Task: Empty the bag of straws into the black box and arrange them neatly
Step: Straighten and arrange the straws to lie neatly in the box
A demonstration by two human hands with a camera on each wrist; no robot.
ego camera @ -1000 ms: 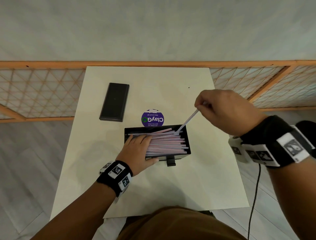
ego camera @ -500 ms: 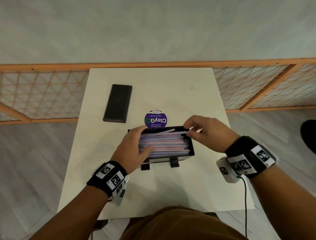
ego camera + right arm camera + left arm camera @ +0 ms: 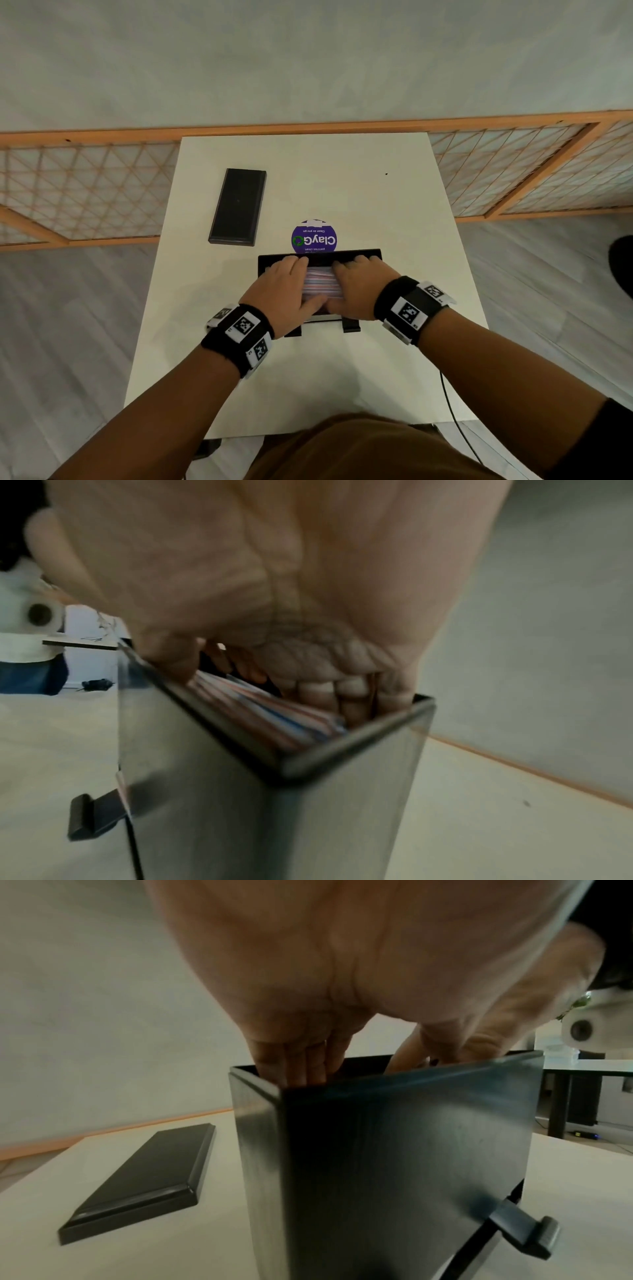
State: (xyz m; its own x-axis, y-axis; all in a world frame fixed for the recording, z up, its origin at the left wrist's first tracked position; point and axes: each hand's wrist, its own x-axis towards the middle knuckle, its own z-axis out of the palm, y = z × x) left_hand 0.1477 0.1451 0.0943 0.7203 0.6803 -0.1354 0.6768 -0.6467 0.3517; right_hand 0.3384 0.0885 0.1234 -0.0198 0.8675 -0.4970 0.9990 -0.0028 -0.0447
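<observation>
Both hands are down inside the box, side by side, palms lying on the straws. The left hand covers the left part of the pile and the right hand the right part, with a strip of pink, white and blue straws showing between them. Each grip is released: the fingers lie stretched forward along the pile, tips at the far wall of the box, and neither hand curls round anything. The thumbs lie close together at the near edge of the pile.

From the left wrist the fingers go straight down behind the box's rim at its left corner. From the right wrist the fingers press flat beside the straws, which lie lengthwise and fill the box nearly to its rim.

The box stands on the surface directly under both hands. Two black tabs stick out from its near wall, just below the wrists. Beyond the fingertips, touching the far wall, is a round purple sticker. Further off, ahead and left of the left hand, a flat black lid lies apart from the box.
</observation>
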